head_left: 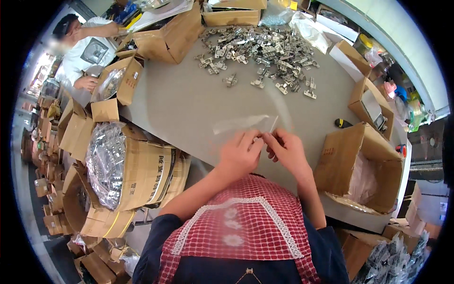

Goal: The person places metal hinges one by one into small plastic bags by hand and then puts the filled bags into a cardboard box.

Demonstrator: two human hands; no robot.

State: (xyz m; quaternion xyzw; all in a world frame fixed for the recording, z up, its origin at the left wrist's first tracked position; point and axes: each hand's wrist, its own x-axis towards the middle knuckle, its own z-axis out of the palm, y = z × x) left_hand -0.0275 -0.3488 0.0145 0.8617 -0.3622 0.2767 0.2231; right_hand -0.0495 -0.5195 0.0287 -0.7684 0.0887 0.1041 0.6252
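Note:
Both my hands meet over the near part of the table, fingertips almost touching. My left hand [240,152] is closed in a pinch on the near edge of a clear plastic bag [243,124]. The bag lies spread out beyond the fingers, thin and see-through. My right hand [287,150] pinches the same edge close beside the left, thumb against curled fingers. Whether anything small is between the fingertips is hidden. Past the bag, a heap of metal cabinet hinges [265,47] covers the far side of the table, with one hinge [230,80] lying apart.
The grey tabletop [179,104] stretches around my hands. An open cardboard box [359,170] stands at the right, near a black-and-yellow tool [343,123]. Boxes of bagged metal parts [106,165] crowd the left. Another person [90,47] works at the far left. More cartons [165,35] line the back.

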